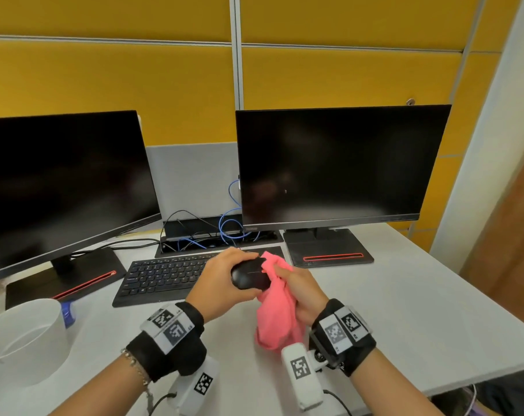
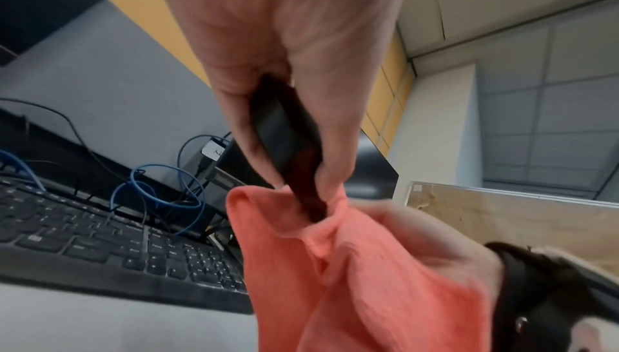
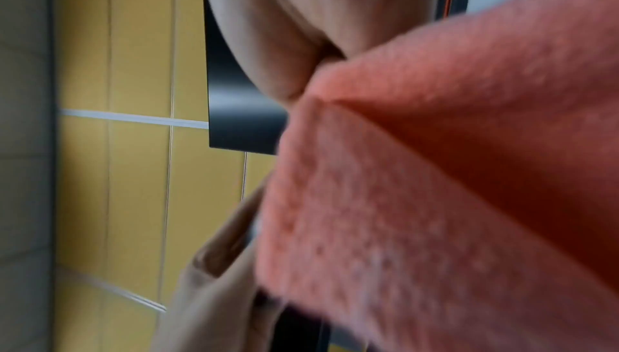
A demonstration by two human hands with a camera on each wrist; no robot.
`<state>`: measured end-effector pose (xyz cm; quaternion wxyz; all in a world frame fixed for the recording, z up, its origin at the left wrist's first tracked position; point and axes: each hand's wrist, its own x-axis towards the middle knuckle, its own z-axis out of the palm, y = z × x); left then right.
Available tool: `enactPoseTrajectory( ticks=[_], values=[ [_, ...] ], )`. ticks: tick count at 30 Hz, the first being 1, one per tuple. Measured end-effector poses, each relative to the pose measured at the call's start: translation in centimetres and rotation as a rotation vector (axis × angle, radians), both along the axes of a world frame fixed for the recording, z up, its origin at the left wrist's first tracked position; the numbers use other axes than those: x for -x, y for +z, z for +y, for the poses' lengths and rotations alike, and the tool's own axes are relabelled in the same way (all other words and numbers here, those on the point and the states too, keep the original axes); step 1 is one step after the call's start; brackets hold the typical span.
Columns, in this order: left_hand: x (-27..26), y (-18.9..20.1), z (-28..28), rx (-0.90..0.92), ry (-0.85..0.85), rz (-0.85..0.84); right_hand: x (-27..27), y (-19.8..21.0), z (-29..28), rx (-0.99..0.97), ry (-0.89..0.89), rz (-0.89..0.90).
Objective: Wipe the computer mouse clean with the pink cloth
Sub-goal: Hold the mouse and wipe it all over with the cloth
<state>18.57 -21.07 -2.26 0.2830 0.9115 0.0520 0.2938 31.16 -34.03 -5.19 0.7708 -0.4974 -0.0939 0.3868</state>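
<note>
Wiping is under way: the left hand (image 1: pixel 217 276) grips the black oval computer mouse (image 1: pixel 250 274) above the surface, near the keyboard; the right hand (image 1: pixel 301 295) clutches the bunched pink cloth (image 1: pixel 280 313) against its right end. Next, rub across the top.

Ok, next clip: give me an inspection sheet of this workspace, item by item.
Surface: white desk.
Job's things: black mouse held above the desk; pink cloth against its right end.
Clutter: keyboard, white bowl, two dark monitors.
Grippers: left hand grips the mouse; right hand holds the cloth.
Cables: blue and black cables tangled behind the keyboard.
Surroundings: yellow partition panels.
</note>
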Motion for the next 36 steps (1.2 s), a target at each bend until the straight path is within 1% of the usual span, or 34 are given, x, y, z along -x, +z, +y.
enactPoseTrajectory(
  ticks=[1, 3, 4, 5, 8, 9, 11, 13, 15, 19, 22, 24, 25, 27, 29, 32, 36],
  values=[
    [0.0, -0.1, 0.2, -0.001, 0.007, -0.028, 0.0, -0.1, -0.2, 0.012, 0.001, -0.005],
    [-0.1, -0.1, 0.4, 0.031, 0.07, -0.167, -0.7, -0.5, -0.4, 0.037, -0.071, -0.054],
    [-0.2, -0.1, 0.4, 0.041, 0.091, -0.2, -0.9, -0.6, -0.3, 0.028, -0.084, -0.048],
    [-0.2, 0.0, 0.2, 0.039, 0.082, -0.178, -0.8, -0.6, -0.3, 0.019, -0.067, -0.027],
    [-0.2, 0.2, 0.5, -0.006, -0.02, 0.002, -0.4, -0.9, 0.1, 0.104, 0.032, -0.042],
    [-0.2, 0.5, 0.8, -0.022, -0.037, 0.019, -0.3, -1.2, 0.0, 0.127, 0.029, -0.05],
    [-0.2, 1.1, 1.2, -0.018, -0.026, -0.022, -0.8, -1.5, -0.4, 0.16, -0.02, -0.065],
    [0.0, 1.2, 1.1, 0.032, 0.001, -0.048, -1.0, -1.6, -0.7, 0.137, -0.063, 0.006],
    [0.0, 1.2, 0.8, 0.086, 0.008, -0.046, -1.0, -1.3, -1.0, 0.125, -0.068, 0.083],
    [-0.1, 1.0, 0.6, 0.119, -0.032, -0.008, -1.4, -1.3, -1.6, 0.013, -0.03, 0.205],
    [-0.2, 0.8, 0.4, 0.158, -0.076, 0.007, -1.4, -1.1, -2.2, -0.146, 0.052, 0.278],
    [-0.2, 0.5, 0.5, 0.159, -0.098, 0.002, -1.5, -1.1, -2.3, -0.199, 0.075, 0.255],
    [-0.2, 0.4, 0.4, 0.151, -0.106, 0.002, -1.3, -1.0, -2.2, -0.205, 0.087, 0.207],
    [-0.3, 0.0, 0.2, 0.121, -0.13, 0.018, -0.8, -1.1, -1.6, -0.164, 0.101, 0.1],
    [-0.5, -0.3, -0.2, 0.098, -0.17, 0.04, -0.4, -1.1, -1.1, -0.093, 0.073, 0.045],
    [-0.4, -0.5, -0.2, 0.119, -0.193, 0.048, -0.5, -1.0, -0.9, -0.038, 0.069, 0.013],
    [0.0, -1.1, -0.1, 0.164, -0.176, 0.028, -0.8, -0.8, -0.4, 0.031, -0.028, 0.01]
  ],
)
